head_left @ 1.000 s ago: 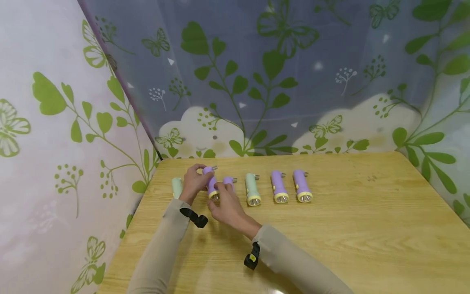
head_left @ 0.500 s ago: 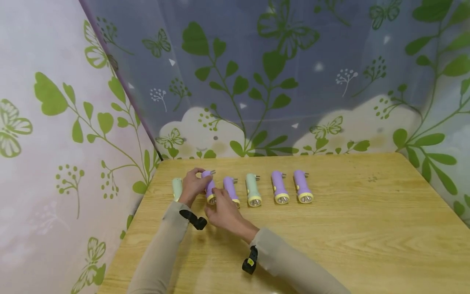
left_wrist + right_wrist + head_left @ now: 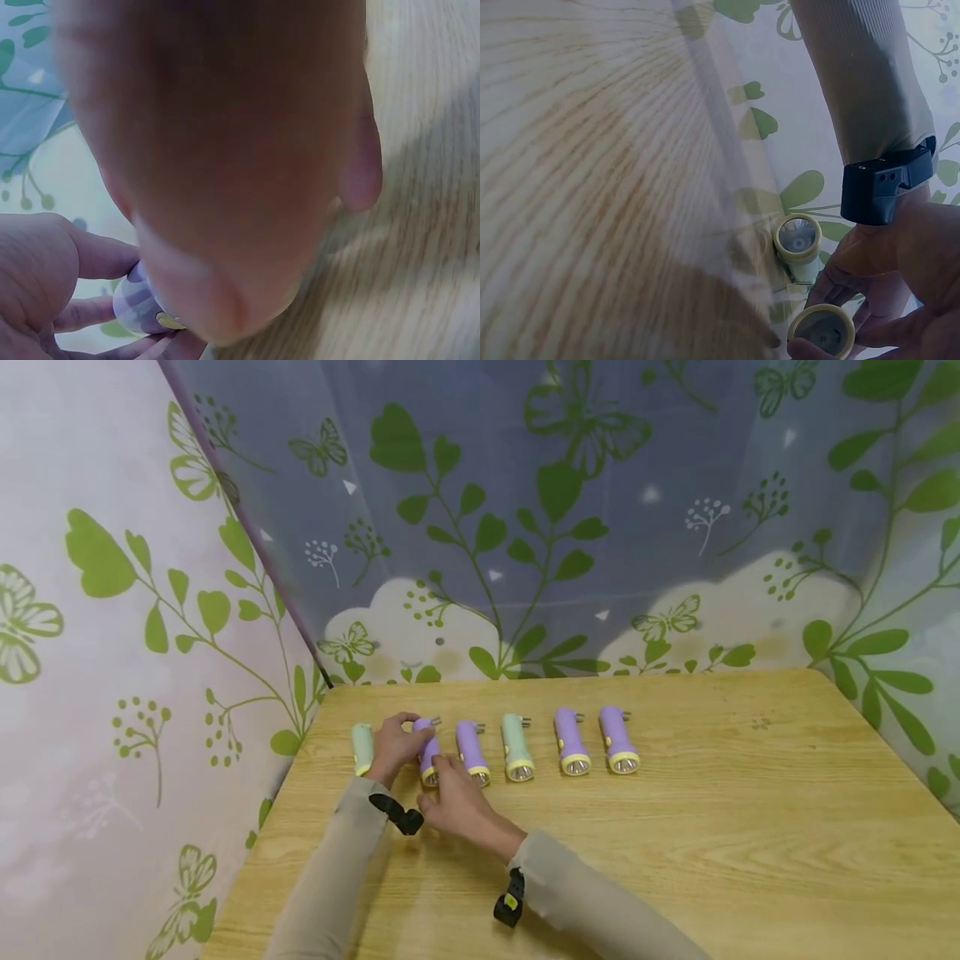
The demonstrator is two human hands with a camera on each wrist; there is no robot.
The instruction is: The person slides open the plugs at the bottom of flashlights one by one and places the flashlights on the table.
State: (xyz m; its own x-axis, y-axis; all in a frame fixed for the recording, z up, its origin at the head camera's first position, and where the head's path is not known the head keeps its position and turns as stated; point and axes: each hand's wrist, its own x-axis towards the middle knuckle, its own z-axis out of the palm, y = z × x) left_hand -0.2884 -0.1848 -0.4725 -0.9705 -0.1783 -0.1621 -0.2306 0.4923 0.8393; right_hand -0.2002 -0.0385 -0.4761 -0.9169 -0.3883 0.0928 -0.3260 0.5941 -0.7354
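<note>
In the head view, a purple flashlight with a yellow rim and plug prongs is held between both hands. My left hand grips its plug end. My right hand pinches its lens end, and in the right wrist view the lens faces the camera between the fingers. A pale green flashlight lies left of the left hand. Just right of the held one lies another purple flashlight. My left hand fills the left wrist view and hides much of the purple barrel.
Further right in the row lie a green flashlight and two purple flashlights, one beside the other. All rest on a wooden table. Patterned cloth rises behind and at the sides.
Both hands have brought the purple flashlight down and toward me, level with the row. The right hand has shifted nearer, uncovering the neighbouring purple flashlight.
</note>
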